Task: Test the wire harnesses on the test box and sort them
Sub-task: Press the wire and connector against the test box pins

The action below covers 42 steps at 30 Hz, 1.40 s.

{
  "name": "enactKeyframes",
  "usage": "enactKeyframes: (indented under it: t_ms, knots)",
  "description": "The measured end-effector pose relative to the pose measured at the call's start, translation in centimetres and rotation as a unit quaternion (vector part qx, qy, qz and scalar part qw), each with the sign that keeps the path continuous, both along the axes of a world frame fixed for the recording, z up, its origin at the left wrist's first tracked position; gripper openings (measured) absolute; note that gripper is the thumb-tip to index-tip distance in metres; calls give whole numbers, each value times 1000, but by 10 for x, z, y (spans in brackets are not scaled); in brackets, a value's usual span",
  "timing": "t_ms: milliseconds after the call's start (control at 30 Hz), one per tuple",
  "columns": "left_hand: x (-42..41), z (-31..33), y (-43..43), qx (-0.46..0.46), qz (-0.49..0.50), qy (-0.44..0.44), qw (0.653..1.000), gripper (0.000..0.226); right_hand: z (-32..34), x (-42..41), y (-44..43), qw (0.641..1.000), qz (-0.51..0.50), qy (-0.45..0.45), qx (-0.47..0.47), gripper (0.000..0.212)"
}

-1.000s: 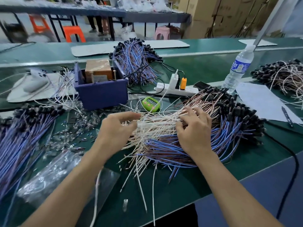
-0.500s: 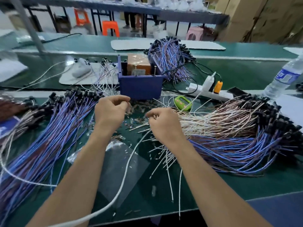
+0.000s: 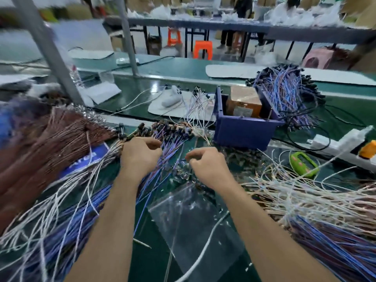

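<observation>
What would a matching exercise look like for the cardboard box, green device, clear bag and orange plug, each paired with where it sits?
Things: 1 cardboard box; 2 green device; 3 clear bag; 4 orange plug.
Places: A on the white power strip; B flat on the table nearest the person; C inside the blue bin; D on the table in front of the power strip.
Pairs: 1-C, 2-D, 3-B, 4-A.

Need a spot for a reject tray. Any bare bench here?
Bare green bench on the far strip, between the grey post and the white mat. Small patch between the forearms, left of the clear bag. Crowded elsewhere: wire piles flank the left hand and right hand.
</observation>
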<state>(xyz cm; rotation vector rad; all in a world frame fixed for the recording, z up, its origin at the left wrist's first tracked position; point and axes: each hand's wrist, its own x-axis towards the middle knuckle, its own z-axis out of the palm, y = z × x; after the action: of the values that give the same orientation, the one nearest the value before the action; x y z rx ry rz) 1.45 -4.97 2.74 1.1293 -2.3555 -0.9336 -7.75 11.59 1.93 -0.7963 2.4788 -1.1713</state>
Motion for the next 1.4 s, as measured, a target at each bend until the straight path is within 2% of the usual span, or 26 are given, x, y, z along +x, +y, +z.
enactKeyframes:
  t_ms: [200, 267, 400, 500, 567, 633, 667, 767, 833, 900, 967, 1067, 1133, 1267, 1333, 1400]
  knots:
    - [-7, -25, 14, -135, -3, 1, 991, 38, -8, -13, -56, 998, -60, 3, 24, 16]
    - [-12, -28, 12, -157, 11, 7, 987, 31, -8, -19, -70, 997, -73, 17, 32, 21]
    - [-16, -28, 8, -120, 36, 61, 990, 16, -2, -23, -97, 998, -67, 3, 5, 32]
    - [-15, -26, 13, -65, -8, 144, 987, 13, 4, -26, -110, 995, -89, -33, -30, 26]
    - [-15, -23, 16, -35, -28, 176, 983, 14, 5, -30, -113, 988, -99, -107, -58, 15]
    - [-15, -20, 17, -22, -16, 197, 980, 14, 3, -35, -112, 970, -106, -188, -112, 19]
    - [-15, -19, 17, -39, 6, 200, 979, 13, 1, -37, -108, 966, -101, -202, -128, 20]
    - [-11, -12, 11, -123, 108, 167, 972, 19, -1, -37, -96, 985, -38, -145, -83, 26]
    - [-3, -5, 0, -127, 163, 157, 966, 29, 0, -34, -87, 997, -26, -59, -32, 30]
    - [8, 2, -19, -109, 185, 115, 970, 37, 3, -30, -79, 999, -24, -16, -29, 23]
    - [21, 6, -40, -112, 165, -2, 980, 46, 8, -20, -77, 999, 5, -18, -29, 20]
    - [40, 9, -67, -92, 95, -190, 973, 57, 13, 1, -83, 996, 64, -54, -31, 23]
    - [48, 6, -75, -89, 57, -246, 964, 48, 16, 13, -90, 993, 92, -69, -34, 25]
    - [54, 2, -84, -98, 76, -207, 970, 22, 21, 33, -101, 987, 122, -98, -49, 28]
    - [54, 2, -86, -116, 78, -221, 965, 13, 22, 38, -102, 985, 130, -102, -50, 29]
    - [52, 1, -88, -156, 55, -261, 951, 14, 26, 37, -98, 985, 129, -106, -53, 28]
